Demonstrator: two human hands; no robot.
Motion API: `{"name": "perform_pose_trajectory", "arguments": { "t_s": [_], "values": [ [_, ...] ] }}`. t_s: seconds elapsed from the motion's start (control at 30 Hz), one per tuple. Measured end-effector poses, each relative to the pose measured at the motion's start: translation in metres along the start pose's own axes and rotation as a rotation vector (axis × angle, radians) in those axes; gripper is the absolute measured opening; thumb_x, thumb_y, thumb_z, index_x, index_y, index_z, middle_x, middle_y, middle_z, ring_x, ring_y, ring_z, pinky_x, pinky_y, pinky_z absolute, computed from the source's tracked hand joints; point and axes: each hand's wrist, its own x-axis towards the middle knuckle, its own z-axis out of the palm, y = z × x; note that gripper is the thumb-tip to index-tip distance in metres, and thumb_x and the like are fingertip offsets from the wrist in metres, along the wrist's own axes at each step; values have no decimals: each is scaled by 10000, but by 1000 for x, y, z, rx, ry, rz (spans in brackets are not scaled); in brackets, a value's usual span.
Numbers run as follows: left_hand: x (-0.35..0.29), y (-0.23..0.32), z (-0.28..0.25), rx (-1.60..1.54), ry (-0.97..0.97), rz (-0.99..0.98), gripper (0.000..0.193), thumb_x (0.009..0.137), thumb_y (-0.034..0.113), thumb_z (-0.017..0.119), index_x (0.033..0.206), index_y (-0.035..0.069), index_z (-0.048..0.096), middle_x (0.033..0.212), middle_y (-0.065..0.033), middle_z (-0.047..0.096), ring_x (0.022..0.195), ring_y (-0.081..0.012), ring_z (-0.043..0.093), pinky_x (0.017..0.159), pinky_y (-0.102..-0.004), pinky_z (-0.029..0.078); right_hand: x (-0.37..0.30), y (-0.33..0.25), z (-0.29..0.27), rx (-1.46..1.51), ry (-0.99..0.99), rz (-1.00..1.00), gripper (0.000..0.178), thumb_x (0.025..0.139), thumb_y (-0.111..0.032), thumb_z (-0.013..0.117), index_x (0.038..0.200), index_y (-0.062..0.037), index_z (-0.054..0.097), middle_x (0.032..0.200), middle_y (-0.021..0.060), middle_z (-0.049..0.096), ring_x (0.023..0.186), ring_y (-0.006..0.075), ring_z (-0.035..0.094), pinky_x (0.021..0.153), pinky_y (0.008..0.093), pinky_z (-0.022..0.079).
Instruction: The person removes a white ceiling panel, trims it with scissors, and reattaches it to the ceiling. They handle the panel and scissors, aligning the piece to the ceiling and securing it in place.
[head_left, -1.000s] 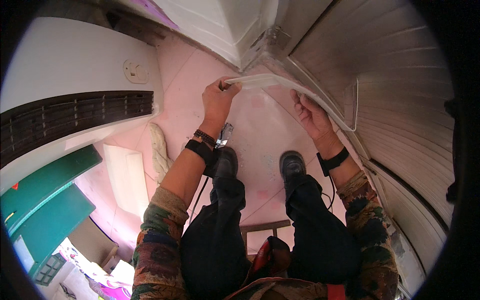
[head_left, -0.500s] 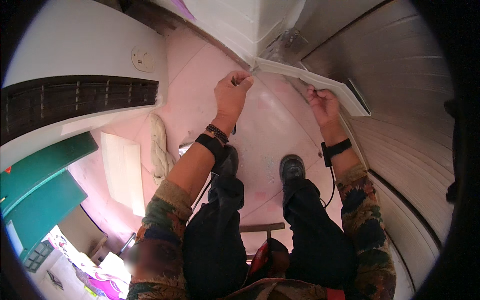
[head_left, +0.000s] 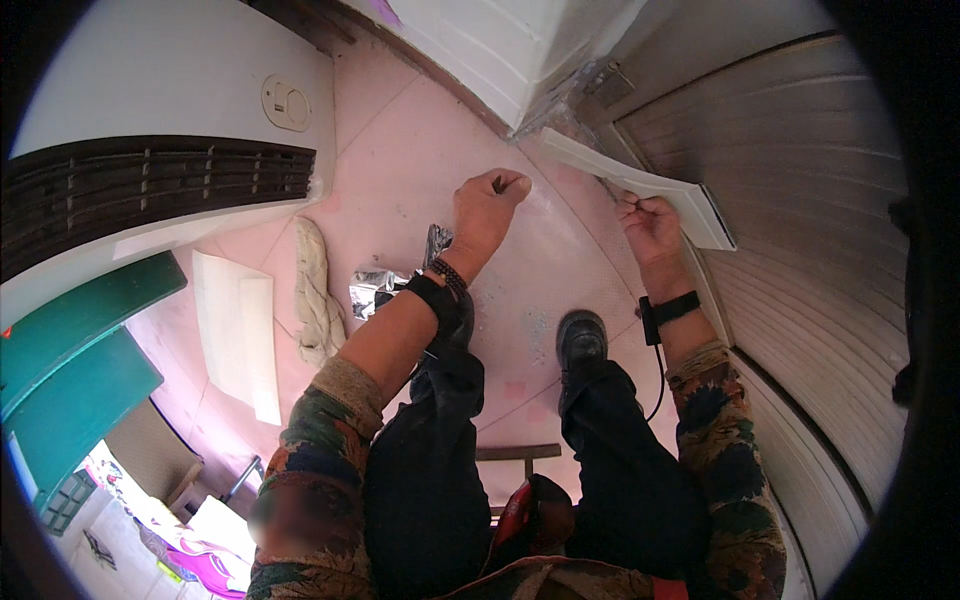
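My left hand (head_left: 488, 208) is raised over the pink floor, its fingers closed in a pinch. A dark spot shows between thumb and finger, too small to name. To the right, my right hand (head_left: 652, 228) has its fingers curled closed at the lower edge of a long white trim strip (head_left: 640, 182). The strip slants from near the wall corner toward the grey ribbed door (head_left: 780, 210). Its left end stands a little apart from the corner, and its right end shows a dark hollow edge.
A white cabinet with a dark grille (head_left: 150, 185) stands at left. On the pink floor (head_left: 400, 140) lie a rolled beige cloth (head_left: 316, 290), a white sheet (head_left: 235, 335) and a silver foil-like packet (head_left: 375, 285). My shoes rest below; a stool-like bar (head_left: 515, 452) shows between my legs.
My left hand has moved right and nearer to me, off the wall corner. The strip's left end has come away from that corner. The silver packet now shows more beside my left forearm.
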Motion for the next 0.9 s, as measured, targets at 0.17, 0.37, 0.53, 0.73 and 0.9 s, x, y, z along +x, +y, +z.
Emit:
{"name": "perform_pose_trajectory", "arguments": {
  "t_s": [0.17, 0.37, 0.53, 0.73, 0.9],
  "values": [
    [4, 16, 0, -42, 80, 23, 241, 852, 224, 711, 951, 5, 723, 791, -107, 710, 719, -170, 654, 713, -305, 513, 2, 8, 6, 2, 22, 4, 265, 700, 70, 543, 962, 78, 578, 920, 171, 593, 815, 280, 568, 709, 360, 470],
    [7, 28, 2, -29, 116, 3, 259, 883, 247, 714, 955, -1, 725, 787, -25, 698, 720, -95, 596, 705, -257, 487, 7, 9, 7, 12, 1, 60, 343, 702, 80, 539, 1044, 101, 557, 948, 166, 572, 834, 267, 540, 733, 359, 452],
    [14, 37, 3, -33, 176, 35, 261, 836, 252, 732, 907, 1, 712, 771, -104, 691, 692, -190, 620, 704, -319, 500, 10, 11, 10, 29, 40, 62, 305, 710, 82, 536, 1014, 99, 561, 925, 161, 563, 836, 274, 540, 737, 363, 456],
    [20, 39, 6, -53, 198, 53, 258, 834, 255, 739, 902, 7, 714, 766, -102, 686, 691, -189, 614, 698, -315, 497, 11, 12, 9, 42, 25, 36, 318, 721, 88, 527, 1037, 100, 556, 949, 170, 566, 841, 282, 540, 735, 366, 456],
    [21, 38, 8, -79, 209, 68, 236, 831, 241, 740, 894, 15, 717, 765, -95, 688, 700, -185, 616, 703, -310, 497, 16, 16, 6, 11, 19, 11, 239, 736, 73, 507, 971, 85, 550, 900, 170, 570, 803, 290, 559, 713, 372, 475]
  ]
}}
